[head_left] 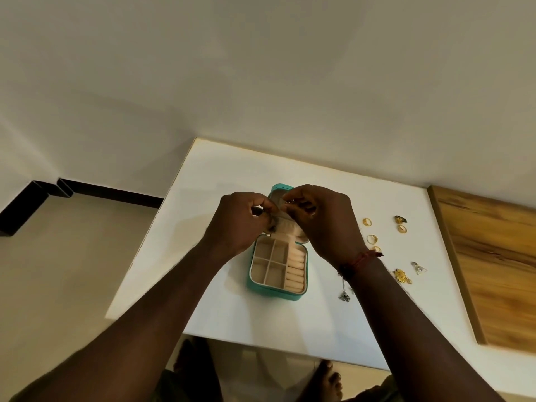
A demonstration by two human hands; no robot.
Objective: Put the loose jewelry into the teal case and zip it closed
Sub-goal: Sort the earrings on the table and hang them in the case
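Observation:
The teal case (262, 289) lies open on the white table, its cream compartments and ring rolls showing. Both hands hover over its raised lid. My left hand (237, 221) pinches something small and dark at the lid's edge; what it is I cannot tell. My right hand (322, 219) pinches a small piece of jewelry (291, 201) against the lid's inside. Loose pieces lie to the right: gold rings (367, 221) (372, 238), a gold flower piece (401, 275), a green-and-gold earring (400, 219), a silver pendant (418, 268) and a dark silver charm (344, 296).
The white table (220, 175) stands against a pale wall. A wooden board (493, 256) borders its right side. Bare floor lies to the left, with a dark skirting strip (110, 192). My feet show below the table's near edge.

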